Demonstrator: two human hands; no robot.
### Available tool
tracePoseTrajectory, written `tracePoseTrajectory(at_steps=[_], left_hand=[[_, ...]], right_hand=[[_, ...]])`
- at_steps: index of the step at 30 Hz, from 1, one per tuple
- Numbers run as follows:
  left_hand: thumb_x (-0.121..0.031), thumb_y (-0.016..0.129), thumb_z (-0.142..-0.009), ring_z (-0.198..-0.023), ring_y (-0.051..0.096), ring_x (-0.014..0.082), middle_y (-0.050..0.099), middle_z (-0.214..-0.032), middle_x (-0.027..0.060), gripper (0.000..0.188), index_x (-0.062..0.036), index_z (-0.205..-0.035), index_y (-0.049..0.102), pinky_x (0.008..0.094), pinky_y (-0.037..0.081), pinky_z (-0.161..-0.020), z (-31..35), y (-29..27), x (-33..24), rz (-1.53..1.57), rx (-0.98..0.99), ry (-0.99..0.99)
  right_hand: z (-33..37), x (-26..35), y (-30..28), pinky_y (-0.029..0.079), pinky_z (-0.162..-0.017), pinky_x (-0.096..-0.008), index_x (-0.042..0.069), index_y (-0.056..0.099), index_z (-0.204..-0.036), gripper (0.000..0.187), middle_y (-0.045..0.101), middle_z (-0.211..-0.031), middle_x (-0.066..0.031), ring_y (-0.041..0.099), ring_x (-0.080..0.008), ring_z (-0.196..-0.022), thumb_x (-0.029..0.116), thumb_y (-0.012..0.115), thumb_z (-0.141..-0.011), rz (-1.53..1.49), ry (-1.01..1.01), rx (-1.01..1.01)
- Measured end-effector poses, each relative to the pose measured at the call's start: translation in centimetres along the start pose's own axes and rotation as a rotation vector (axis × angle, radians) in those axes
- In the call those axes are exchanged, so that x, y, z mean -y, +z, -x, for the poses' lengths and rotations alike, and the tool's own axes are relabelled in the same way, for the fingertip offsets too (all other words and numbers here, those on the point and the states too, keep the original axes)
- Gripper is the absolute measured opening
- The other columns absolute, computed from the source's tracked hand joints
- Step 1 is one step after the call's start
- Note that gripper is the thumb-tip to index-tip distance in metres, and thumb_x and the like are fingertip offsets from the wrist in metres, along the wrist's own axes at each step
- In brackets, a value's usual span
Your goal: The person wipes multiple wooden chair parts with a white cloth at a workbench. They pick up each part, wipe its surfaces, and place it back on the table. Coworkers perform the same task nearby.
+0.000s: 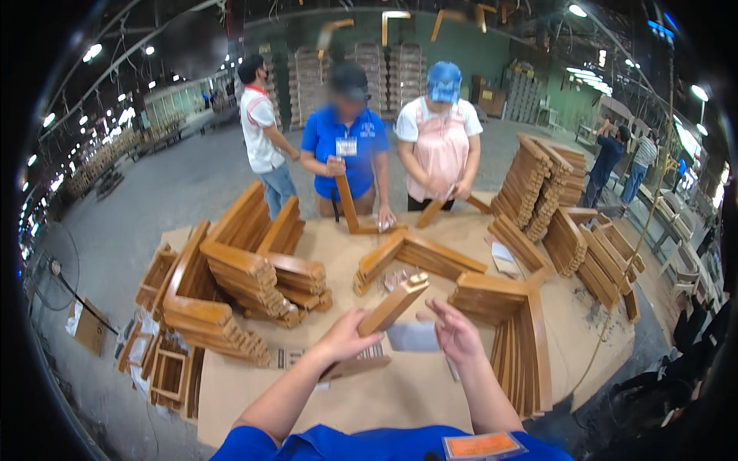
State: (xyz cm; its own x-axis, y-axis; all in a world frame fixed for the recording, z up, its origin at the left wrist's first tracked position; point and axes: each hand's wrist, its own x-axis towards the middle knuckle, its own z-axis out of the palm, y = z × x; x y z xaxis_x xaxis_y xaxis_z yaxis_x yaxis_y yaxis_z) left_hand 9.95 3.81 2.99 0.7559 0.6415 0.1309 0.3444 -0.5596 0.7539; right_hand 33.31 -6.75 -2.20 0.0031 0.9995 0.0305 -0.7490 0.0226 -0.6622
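My left hand [350,336] is closed around an L-shaped wooden frame piece [396,302], one arm of which points up and away while the other lies low by my left wrist. My right hand [459,332] is a little to the right of this piece, fingers stretched and apart, with nothing visible held in it. Between my hands a grey-white sheet [413,336] shows; whether the right hand touches it is unclear. Just beyond, more L-shaped pieces [415,253] lie stacked beside a crumpled wad [400,278].
Tall stacks of wooden frame pieces stand left [242,269] and right [530,180] on the cardboard-covered table [415,392]. Another stack [511,323] is close to my right forearm. Across the table, two people [346,146] handle wooden pieces. A fan [55,267] stands far left.
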Motion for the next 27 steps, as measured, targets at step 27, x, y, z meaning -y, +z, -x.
tracePoseTrajectory(at_steps=[27], left_hand=[[-0.027,0.067,-0.085,-0.08,0.058,0.012,0.064,-0.091,0.0053,0.043,0.002,-0.115,0.057,0.0279,0.048,-0.072,4.7,-5.2,1.6,0.346,0.018,-0.366]], right_hand=[[6.4,-15.5,-21.9,0.05,-0.083,-0.0343,-0.001,0.061,-0.116,0.045,0.067,-0.104,-0.0165,0.064,-0.0235,-0.094,0.028,0.068,-0.082,1.236,0.283,-0.557]])
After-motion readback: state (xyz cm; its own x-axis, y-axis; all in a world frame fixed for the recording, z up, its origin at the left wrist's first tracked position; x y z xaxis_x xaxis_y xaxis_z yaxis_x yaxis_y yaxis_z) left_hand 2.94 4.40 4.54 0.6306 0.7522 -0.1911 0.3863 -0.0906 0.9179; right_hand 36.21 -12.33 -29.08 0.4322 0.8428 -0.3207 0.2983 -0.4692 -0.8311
